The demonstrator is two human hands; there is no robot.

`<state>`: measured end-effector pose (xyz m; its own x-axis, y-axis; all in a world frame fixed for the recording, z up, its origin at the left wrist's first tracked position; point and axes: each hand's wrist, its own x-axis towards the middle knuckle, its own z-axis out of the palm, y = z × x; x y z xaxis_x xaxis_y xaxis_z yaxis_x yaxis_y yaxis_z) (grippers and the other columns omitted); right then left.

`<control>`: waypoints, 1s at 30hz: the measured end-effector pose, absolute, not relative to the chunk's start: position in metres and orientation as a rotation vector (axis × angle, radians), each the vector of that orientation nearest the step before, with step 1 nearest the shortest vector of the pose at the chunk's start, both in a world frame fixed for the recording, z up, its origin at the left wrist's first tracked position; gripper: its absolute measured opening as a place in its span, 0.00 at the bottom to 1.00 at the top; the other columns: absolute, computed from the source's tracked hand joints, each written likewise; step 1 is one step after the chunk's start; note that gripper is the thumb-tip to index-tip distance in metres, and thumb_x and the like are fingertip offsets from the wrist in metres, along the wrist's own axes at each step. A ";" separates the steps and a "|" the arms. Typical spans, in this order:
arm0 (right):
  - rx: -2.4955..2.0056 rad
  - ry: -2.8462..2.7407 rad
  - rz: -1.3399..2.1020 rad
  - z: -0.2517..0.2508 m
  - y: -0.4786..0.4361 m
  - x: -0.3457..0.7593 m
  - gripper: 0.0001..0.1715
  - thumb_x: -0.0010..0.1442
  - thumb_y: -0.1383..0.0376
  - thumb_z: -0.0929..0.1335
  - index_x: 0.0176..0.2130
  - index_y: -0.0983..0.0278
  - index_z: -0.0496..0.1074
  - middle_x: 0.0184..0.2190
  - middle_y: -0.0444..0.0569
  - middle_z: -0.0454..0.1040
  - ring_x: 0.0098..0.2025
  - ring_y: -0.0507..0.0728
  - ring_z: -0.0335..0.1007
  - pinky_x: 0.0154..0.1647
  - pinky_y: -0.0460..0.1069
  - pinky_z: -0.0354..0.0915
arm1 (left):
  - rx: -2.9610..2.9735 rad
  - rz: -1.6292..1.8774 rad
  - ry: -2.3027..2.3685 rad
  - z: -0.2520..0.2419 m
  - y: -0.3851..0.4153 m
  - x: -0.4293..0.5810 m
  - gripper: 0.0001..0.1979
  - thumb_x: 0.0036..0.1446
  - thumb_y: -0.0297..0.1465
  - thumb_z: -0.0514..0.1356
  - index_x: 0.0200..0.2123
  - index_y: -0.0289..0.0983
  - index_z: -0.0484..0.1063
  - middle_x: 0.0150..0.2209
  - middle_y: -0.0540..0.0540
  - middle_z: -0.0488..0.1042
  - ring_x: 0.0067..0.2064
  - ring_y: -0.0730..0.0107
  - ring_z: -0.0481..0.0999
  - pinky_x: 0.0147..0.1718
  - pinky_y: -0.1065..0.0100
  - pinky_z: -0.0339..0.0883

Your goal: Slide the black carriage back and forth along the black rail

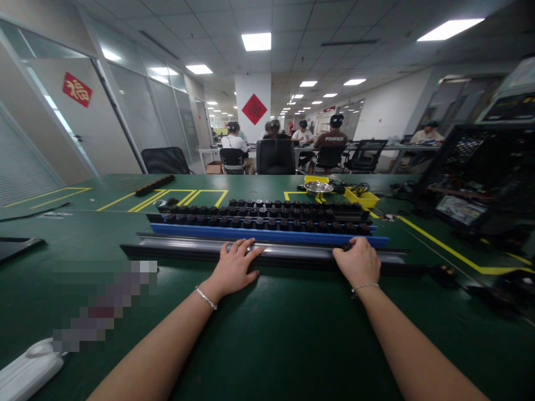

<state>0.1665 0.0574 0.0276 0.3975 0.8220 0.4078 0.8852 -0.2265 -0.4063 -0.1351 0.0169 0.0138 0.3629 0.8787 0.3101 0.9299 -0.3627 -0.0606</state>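
A long black rail (292, 252) with a shiny grey inner channel lies across the green table in front of me. My left hand (234, 267) rests on its left-middle part, fingers spread and nothing in them. Toward the rail's right end, my right hand (360, 264) is closed with its fingertips around a small black part (346, 247) at the channel. The fingers hide most of that part, so its kind does not show. Right behind lies a blue rail (267, 234). Beyond it stand several rows of black round-topped modules (259, 223) set along rails.
A steel bowl (318, 188) and a yellow bin (361, 199) stand toward the back right, cables beside them. A black open-framed case (451, 167) is at the right. A dark strip (154, 185) lies at the back left, a white object (31, 370) near left. People sit farther away.
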 end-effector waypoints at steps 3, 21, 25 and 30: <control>-2.093 -1.461 -0.148 0.028 0.059 0.168 0.22 0.48 0.60 0.63 0.43 0.67 0.64 0.39 0.58 0.70 0.44 0.63 0.65 0.43 0.54 0.58 | -2.399 -0.326 -1.625 0.014 0.017 -0.135 0.30 0.52 0.42 0.57 0.59 0.52 0.54 0.62 0.45 0.55 0.61 0.50 0.53 0.55 0.43 0.45; -2.112 -1.398 -0.156 0.029 0.060 0.178 0.22 0.47 0.59 0.63 0.43 0.66 0.63 0.39 0.58 0.70 0.44 0.64 0.65 0.43 0.55 0.59 | -2.406 -0.337 -1.617 0.013 0.018 -0.136 0.30 0.52 0.42 0.56 0.59 0.52 0.54 0.62 0.45 0.56 0.61 0.50 0.53 0.54 0.42 0.45; -2.107 -1.395 -0.151 0.029 0.060 0.180 0.21 0.47 0.59 0.63 0.42 0.66 0.63 0.39 0.57 0.70 0.43 0.64 0.64 0.42 0.55 0.59 | -2.401 -0.341 -1.616 0.012 0.018 -0.135 0.30 0.52 0.42 0.56 0.59 0.52 0.54 0.62 0.45 0.56 0.61 0.50 0.53 0.54 0.42 0.46; -2.123 -1.376 -0.133 0.029 0.061 0.184 0.20 0.46 0.59 0.64 0.40 0.65 0.64 0.38 0.57 0.70 0.42 0.64 0.65 0.42 0.55 0.59 | -2.399 -0.347 -1.615 0.012 0.018 -0.135 0.30 0.52 0.42 0.57 0.59 0.52 0.54 0.62 0.46 0.56 0.61 0.50 0.53 0.54 0.43 0.46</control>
<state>0.1837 0.0608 0.0292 0.4576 0.7987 0.3908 0.8589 -0.2833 -0.4267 -0.1351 0.0184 0.0122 0.3654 0.8744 0.3192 0.9284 -0.3673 -0.0567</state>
